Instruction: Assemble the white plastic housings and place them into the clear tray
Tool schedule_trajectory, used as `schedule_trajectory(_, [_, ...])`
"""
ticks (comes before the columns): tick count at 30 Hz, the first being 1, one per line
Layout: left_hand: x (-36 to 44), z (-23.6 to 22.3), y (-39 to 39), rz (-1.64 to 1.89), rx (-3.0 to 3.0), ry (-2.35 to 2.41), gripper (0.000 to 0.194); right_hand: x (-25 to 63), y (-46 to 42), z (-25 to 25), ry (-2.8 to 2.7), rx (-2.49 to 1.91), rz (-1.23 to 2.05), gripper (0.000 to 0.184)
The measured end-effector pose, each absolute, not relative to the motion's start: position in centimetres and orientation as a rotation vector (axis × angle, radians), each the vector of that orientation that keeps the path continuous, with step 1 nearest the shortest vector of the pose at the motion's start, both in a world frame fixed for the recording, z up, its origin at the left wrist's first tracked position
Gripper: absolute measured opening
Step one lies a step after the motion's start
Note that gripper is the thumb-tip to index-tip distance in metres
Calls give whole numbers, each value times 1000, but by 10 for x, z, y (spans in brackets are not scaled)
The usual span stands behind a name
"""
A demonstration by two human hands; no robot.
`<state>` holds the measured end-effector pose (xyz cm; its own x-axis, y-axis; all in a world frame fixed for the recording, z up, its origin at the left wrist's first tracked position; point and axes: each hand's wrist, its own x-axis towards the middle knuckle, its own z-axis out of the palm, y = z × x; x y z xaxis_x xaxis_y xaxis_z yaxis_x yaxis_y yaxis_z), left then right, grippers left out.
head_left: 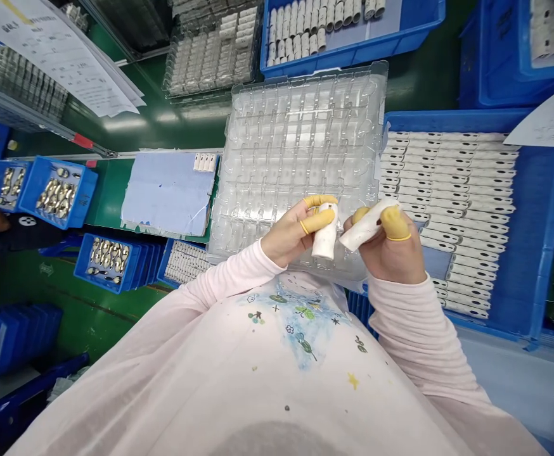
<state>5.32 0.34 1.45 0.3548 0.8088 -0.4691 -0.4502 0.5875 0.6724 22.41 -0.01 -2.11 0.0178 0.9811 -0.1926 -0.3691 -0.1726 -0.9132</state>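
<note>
My left hand (pixel 292 231) pinches a white oblong plastic part (pixel 325 237), held upright, between fingers capped in yellow finger cots. My right hand (pixel 393 247) grips a second white oblong part (pixel 363 229) that tilts toward the first; their ends nearly touch. Both hands hover just above the near edge of a clear plastic blister tray (pixel 300 145) with rows of empty pockets. Pale pink sleeves cover both forearms.
A blue bin (pixel 538 221) at right holds stacked rows of white parts. Another blue bin (pixel 414 25) of white parts stands behind the tray. Small blue bins (pixel 84 190) of shiny metal pieces sit left, near a blue-covered pad (pixel 167 190). Papers lie top left.
</note>
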Motion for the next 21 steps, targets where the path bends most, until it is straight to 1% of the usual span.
schedule_trajectory(1, [54,5,3,854,580,884,37,232,1,-25,-870,-1125,1390,52])
schedule_trajectory(2, [55,-6,2,854,679,905,39,240,1,-29,-931,-1154,1352,50])
schedule_trajectory(5, [59,-39,-2,794,956,1011,33,259,-2,-46,-1061,-1235,1362,47])
schedule_trajectory(7, [60,-60,-6,701,1139,1086,30,267,-9,-60,-1218,-1334,1340,50])
schedule_trajectory(9, [58,-75,-10,628,1333,1122,30,270,-20,-72,-1460,-1454,1214,53])
schedule_trajectory(10, [57,-80,-12,604,1440,1119,29,270,-26,-77,-1603,-1501,1107,52])
schedule_trajectory(13, [53,-85,-18,522,1789,1083,28,262,-42,-88,-1958,-1534,746,34])
schedule_trajectory(15, [50,-85,-21,462,1995,1107,32,257,-50,-92,-2057,-1535,567,26])
schedule_trajectory(19, [48,-86,-25,427,2311,1301,33,254,-55,-100,-2062,-1611,281,27])
schedule_trajectory(21, [48,-89,-26,426,2400,1362,32,257,-55,-104,-2038,-1646,225,30])
